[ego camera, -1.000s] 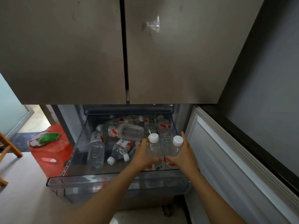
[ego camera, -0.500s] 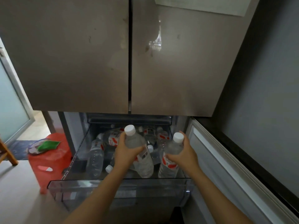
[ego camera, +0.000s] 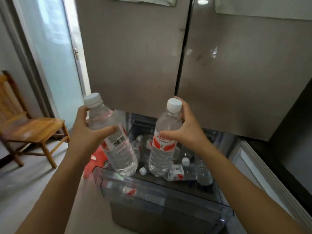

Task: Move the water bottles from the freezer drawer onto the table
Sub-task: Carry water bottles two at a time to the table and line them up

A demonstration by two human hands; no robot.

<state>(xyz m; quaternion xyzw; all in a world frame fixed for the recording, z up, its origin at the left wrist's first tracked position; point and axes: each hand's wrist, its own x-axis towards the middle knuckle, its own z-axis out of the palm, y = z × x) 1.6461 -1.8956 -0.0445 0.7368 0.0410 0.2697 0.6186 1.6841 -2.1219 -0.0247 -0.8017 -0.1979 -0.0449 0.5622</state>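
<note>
Your left fingers (ego camera: 81,114) and thumb are curling round the shoulder of one water bottle (ego camera: 120,154). Your left hand (ego camera: 86,132) is tipping it so its white cap is leaning left and its base is pointing down to the right. Your right fingers (ego camera: 186,108) and thumb are wrapping round the neck and upper body of a second bottle (ego camera: 161,152), which your right hand (ego camera: 184,130) is holding nearly upright. Compared with half a second ago, you are carrying both higher, their caps now showing against the lower edge of the fridge doors (ego camera: 135,56), and your view is swinging left. The two are hanging apart with open air between them, their bases showing above the freezer drawer (ego camera: 152,193), which is standing pulled out. More bottles (ego camera: 187,171) are lying on their sides in it, below the pair you are lifting. To your left, pale floor (ego camera: 25,186) is stretching past a red stool (ego camera: 98,156) to a wooden chair (ego camera: 30,127) and a frosted glass door (ego camera: 54,56).
</note>
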